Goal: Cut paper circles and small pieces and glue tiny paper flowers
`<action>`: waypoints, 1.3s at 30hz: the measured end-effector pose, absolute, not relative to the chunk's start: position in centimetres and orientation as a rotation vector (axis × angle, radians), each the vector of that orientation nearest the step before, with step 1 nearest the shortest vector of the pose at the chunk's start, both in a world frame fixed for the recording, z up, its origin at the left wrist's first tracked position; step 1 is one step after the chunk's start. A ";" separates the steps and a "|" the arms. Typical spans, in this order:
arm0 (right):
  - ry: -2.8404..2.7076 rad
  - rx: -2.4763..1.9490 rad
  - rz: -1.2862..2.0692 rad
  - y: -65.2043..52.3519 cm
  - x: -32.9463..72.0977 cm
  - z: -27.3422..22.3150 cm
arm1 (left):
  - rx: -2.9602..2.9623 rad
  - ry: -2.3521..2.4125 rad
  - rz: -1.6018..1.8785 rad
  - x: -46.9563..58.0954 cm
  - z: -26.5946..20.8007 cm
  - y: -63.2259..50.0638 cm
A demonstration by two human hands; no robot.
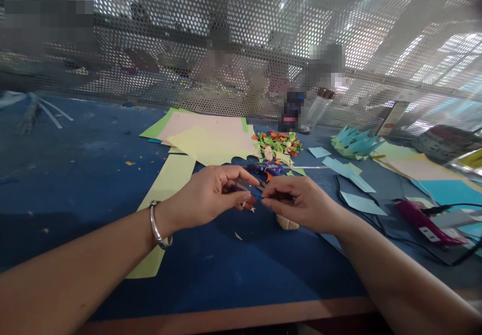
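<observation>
My left hand (218, 192), with a silver bangle (156, 224) at its wrist, is curled in a pinch over the middle of the table. Close by on the right, my right hand (301, 202) pinches towards the same spot. A thin blue strip (241, 188) runs between the fingertips of both hands; its exact kind is too small to make out. Just beyond the fingers lies a dark blue tool (265, 168) with a long thin rod. A small tan block (288, 223) shows under my right hand, partly covered.
Pale yellow paper (165, 199) lies left, stacked coloured sheets (211, 129) behind. Beyond the tool sits a pile of orange and green paper pieces (278, 144). Light blue slips (361, 203), a spiky paper piece (354, 141), black cable and magenta power strip (429, 224) occupy the right. Perforated metal screen (248, 59) bounds the back.
</observation>
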State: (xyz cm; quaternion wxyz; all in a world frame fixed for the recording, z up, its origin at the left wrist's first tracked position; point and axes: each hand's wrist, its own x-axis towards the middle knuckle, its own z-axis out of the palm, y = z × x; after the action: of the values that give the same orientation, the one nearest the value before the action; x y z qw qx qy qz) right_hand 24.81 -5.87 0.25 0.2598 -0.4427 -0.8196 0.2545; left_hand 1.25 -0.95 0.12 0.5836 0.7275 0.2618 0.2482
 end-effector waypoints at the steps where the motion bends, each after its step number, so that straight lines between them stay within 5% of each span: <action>1: -2.226 -1.198 0.688 -5.9 24.8 0.3 | 1.708 0.610 0.566 1.2 0.2 -0.9; 39: -2.183 -1.155 0.588 -6.5 24.7 -0.6 | 1.784 0.584 0.555 1.3 0.0 -1.0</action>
State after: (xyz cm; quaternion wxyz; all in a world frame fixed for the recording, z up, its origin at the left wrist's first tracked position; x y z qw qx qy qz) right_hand 24.69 -6.47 -0.58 0.2968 -0.4344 -0.8212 0.2210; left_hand 1.30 -0.95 -0.02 0.5580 0.7563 0.2476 0.2352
